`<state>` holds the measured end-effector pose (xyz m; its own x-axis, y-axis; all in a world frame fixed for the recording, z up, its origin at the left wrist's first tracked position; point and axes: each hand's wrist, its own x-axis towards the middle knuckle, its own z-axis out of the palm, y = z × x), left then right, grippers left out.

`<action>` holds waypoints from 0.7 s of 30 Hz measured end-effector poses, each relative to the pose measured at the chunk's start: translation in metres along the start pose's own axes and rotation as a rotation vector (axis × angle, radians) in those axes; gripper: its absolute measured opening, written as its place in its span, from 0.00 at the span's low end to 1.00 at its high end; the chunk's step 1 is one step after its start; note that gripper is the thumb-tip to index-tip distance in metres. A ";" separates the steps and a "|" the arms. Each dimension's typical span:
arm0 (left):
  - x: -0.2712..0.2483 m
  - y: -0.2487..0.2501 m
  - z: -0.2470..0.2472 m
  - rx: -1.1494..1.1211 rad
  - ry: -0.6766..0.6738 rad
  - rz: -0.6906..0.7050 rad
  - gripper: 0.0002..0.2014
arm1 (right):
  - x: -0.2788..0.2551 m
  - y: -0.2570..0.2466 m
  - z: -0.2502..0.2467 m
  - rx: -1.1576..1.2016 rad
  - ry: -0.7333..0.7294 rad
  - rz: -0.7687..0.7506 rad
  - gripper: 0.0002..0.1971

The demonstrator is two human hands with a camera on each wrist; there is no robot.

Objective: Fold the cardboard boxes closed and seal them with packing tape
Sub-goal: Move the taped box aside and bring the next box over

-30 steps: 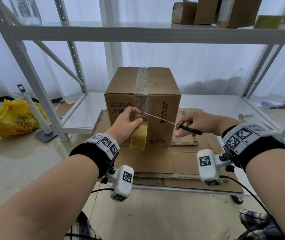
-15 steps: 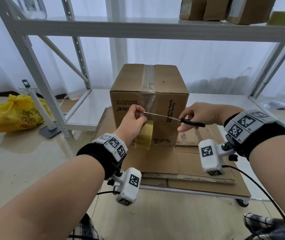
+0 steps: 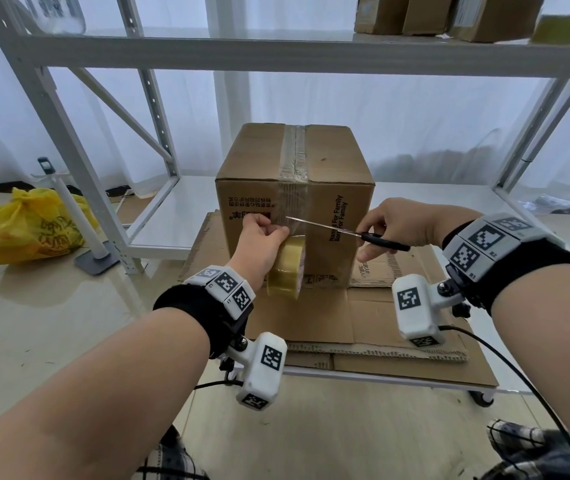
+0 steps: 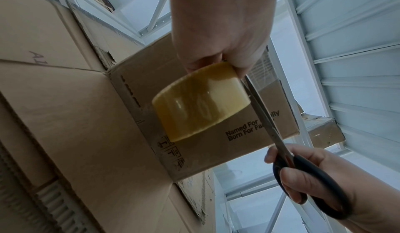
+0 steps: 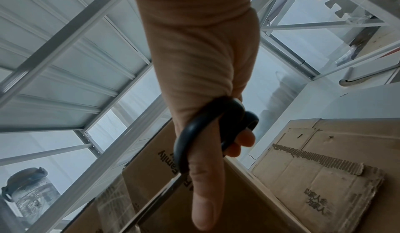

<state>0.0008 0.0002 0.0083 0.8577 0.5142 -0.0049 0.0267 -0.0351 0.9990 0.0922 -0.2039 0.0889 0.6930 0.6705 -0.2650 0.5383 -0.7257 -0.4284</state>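
A closed cardboard box [image 3: 339,174] stands on flattened cardboard, with clear tape [image 3: 294,161] along its top seam and down its front face. My left hand [image 3: 263,237] grips a yellowish tape roll [image 3: 285,271] [image 4: 201,103] in front of the box, the strip stretched up to the box face. My right hand [image 3: 394,230] [image 5: 207,134] holds black-handled scissors [image 3: 363,234] [image 4: 303,176] [image 5: 205,129]. Their blades lie level across the strip, tips by my left fingers. The box [image 4: 216,134] [image 5: 151,176] also shows in both wrist views.
Flattened cardboard sheets [image 3: 363,323] cover a low wheeled cart [image 3: 380,379]. A white metal rack [image 3: 276,53] spans overhead with small boxes [image 3: 450,12] on it. A yellow bag [image 3: 27,226] and a white stand [image 3: 79,226] sit on the floor at left.
The scissors' blades have moved left across the tape strip toward my left fingers. My left hand and the roll have stayed in front of the box. The head view has dipped slightly.
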 end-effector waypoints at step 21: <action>-0.003 0.001 -0.004 0.045 -0.023 0.000 0.14 | 0.013 -0.015 0.002 0.007 -0.034 -0.072 0.16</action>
<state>-0.0039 0.0024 0.0096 0.8693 0.4943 -0.0061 0.0493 -0.0745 0.9960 0.0922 -0.1834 0.0903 0.6357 0.7259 -0.2628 0.5829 -0.6745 -0.4532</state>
